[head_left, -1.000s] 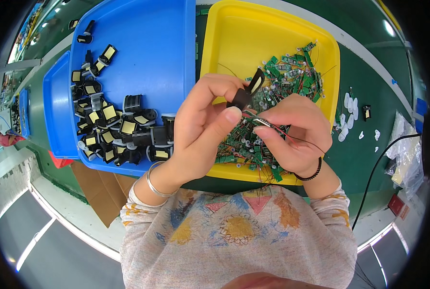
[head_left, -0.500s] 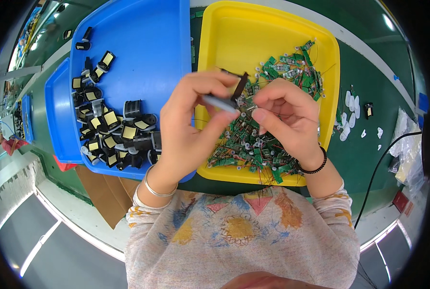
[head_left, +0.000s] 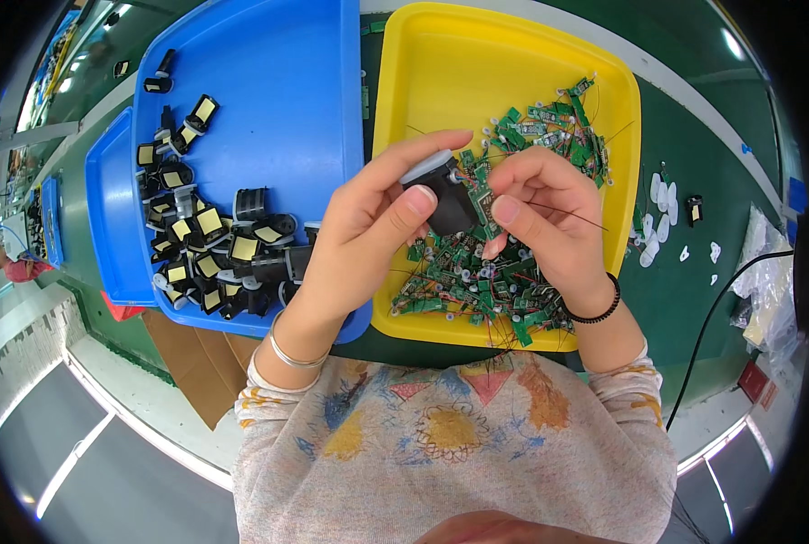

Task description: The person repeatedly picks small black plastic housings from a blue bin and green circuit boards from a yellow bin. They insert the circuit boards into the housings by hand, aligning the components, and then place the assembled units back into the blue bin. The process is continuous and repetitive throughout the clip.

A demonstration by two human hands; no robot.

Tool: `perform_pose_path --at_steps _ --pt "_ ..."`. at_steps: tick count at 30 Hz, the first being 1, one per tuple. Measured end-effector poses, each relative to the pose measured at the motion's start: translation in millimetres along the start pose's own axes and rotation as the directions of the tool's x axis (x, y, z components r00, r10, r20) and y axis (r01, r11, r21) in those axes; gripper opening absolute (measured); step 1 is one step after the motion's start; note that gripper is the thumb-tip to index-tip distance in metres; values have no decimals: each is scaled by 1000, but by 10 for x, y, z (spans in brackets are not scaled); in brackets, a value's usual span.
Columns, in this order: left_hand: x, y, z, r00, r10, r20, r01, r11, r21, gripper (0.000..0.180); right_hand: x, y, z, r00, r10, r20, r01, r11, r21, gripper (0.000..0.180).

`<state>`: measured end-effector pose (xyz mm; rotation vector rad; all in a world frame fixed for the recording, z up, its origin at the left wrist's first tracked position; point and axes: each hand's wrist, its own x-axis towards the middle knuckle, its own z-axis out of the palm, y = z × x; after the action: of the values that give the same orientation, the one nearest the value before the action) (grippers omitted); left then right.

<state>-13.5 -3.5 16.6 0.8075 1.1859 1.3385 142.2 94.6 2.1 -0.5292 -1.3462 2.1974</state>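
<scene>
In the head view we see our left hand (head_left: 368, 227) with fingers closed around a small black part (head_left: 447, 204), held above the yellow tray (head_left: 441, 72). Our right hand (head_left: 550, 218) pinches a small green circuit board (head_left: 482, 201) against that part. Beside the yellow tray, a blue tray (head_left: 277, 82) carries more black parts.

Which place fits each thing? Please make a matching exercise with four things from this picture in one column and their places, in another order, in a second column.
Things:
1. small black part
2. black parts with yellow labels
3. pile of green circuit boards
4. black band

Places:
a. in the yellow tray
b. on the right wrist
c. between the fingers of the left hand and the right hand
d. in the blue tray

Pairs: 1-c, 2-d, 3-a, 4-b
</scene>
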Motion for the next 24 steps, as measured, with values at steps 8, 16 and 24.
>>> perform_pose_path --at_steps 8,16,24 --pt "9 2 50 1000 28 5 -28 995 91 37 -2 15 11 1000 20 4 -20 998 66 11" --pt "15 8 100 997 69 -28 -62 978 198 35 -4 28 7 999 44 26 -46 997 68 12" --pt "3 -69 92 960 273 -56 -196 807 558 36 3 10 36 991 132 7 -132 991 23 8"
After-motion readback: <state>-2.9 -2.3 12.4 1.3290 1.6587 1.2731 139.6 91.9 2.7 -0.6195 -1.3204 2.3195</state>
